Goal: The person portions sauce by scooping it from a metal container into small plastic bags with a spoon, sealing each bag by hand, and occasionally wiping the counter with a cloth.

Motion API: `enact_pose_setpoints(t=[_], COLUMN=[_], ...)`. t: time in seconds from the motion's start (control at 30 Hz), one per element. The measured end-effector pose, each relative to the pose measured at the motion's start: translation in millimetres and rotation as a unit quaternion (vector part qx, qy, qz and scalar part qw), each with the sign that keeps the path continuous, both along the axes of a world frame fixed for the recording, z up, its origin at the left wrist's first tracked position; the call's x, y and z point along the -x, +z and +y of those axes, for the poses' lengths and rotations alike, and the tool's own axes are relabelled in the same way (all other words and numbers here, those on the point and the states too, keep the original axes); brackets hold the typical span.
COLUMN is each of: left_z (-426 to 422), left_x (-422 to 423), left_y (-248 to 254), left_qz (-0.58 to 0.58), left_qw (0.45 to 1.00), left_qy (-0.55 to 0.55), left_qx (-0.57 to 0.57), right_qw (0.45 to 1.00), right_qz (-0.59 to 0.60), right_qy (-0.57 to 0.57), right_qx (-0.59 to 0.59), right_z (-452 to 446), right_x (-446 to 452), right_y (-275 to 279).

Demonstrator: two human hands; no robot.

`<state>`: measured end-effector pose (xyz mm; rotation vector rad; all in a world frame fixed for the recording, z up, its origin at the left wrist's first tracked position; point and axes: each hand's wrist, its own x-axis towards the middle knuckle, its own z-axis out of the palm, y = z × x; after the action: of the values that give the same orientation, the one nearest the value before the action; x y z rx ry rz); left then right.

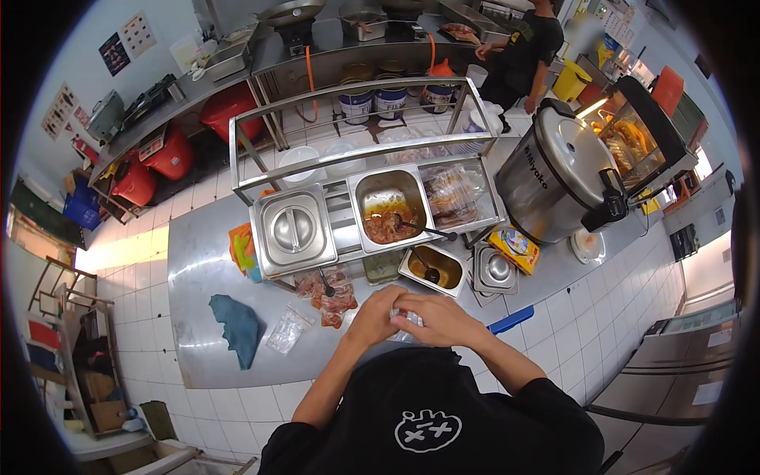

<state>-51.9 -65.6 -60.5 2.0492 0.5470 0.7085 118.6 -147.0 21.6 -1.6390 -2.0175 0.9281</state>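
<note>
Both of my hands meet close to my chest, at the near edge of the metal table. My left hand (378, 315) and my right hand (437, 318) have curled fingers around a small clear plastic bag (405, 318). Just beyond them is a small metal container (450, 277) with brown sauce and a black ladle. Behind it, a deeper metal pan (388, 190) holds reddish food and another ladle. Bagged reddish food (336, 297) lies to the left of my hands, beside a flat stack of clear bags (290, 328).
A lidded pan (293, 226) sits on the metal rack (340, 257). A teal cloth (235, 328) lies on the table (198, 277). A large Miyako cooker (554, 170) and a yellow packet (514, 249) are on the right. Another person (529, 55) stands at the back.
</note>
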Motion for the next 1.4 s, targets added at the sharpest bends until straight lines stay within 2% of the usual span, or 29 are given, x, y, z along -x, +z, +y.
enact_pose_setpoints(t=[0.07,0.2,0.27,0.3,0.33,0.37,0.47,0.53,0.63,0.73,0.83,1.03,1.13,1.23,1.33,1.4], left_z=[-1,-5,-14,-19,-25,-29,-31,-30,-33,-37,-40,-38,-40,-40,-44,-45], left_x=[4,9,6,6,2,4,5,13,17,23,28,29,26,24,19,20], left_y=[-1,-21,-53,-61,-75,-68,-63,-47,-48,-45,-39,-43,-48,-46,-48,-45], left_qz=[-0.005,-0.011,-0.032,-0.013,-0.007,-0.044,-0.004,0.031,0.014,0.003,-0.005,0.026,0.013,0.045,0.047,0.054], left_qw=[0.999,0.994,0.99,0.991,0.994,0.995,0.998,0.998,0.999,1.0,1.0,1.0,1.0,0.999,0.997,0.997], left_qy=[-0.046,-0.108,-0.135,-0.129,-0.102,-0.08,-0.049,-0.047,-0.03,-0.008,0.009,-0.013,-0.006,-0.028,-0.021,-0.024], left_qx=[0.014,0.033,-0.019,-0.033,-0.031,-0.034,-0.048,-0.005,0.0,-0.012,-0.005,-0.01,-0.002,0.002,0.06,0.053], right_qw=[0.991,0.993,0.995,0.977,0.978,0.983,0.99,0.99,0.981,0.984,0.98,0.977,0.984,0.982,0.984,0.982], right_qz=[-0.048,-0.019,-0.013,-0.078,-0.078,-0.057,-0.03,-0.017,-0.034,-0.063,-0.082,-0.097,-0.058,-0.033,-0.057,-0.046], right_qy=[0.059,0.086,0.095,0.109,0.103,0.126,0.104,0.083,0.113,0.119,0.128,0.129,0.115,0.12,0.11,0.103], right_qx=[0.109,0.077,0.03,0.164,0.161,0.118,0.085,0.115,0.156,0.115,0.13,0.137,0.126,0.143,0.128,0.15], right_z=[3,-5,-11,-4,-6,-7,-14,-14,-5,-5,-1,-1,-6,-5,-7,-7], right_x=[5,9,5,8,6,4,2,15,23,26,30,38,28,24,23,22], right_y=[6,-11,-21,1,-15,-24,-51,-28,-17,-17,-9,1,-25,-25,-19,-20])
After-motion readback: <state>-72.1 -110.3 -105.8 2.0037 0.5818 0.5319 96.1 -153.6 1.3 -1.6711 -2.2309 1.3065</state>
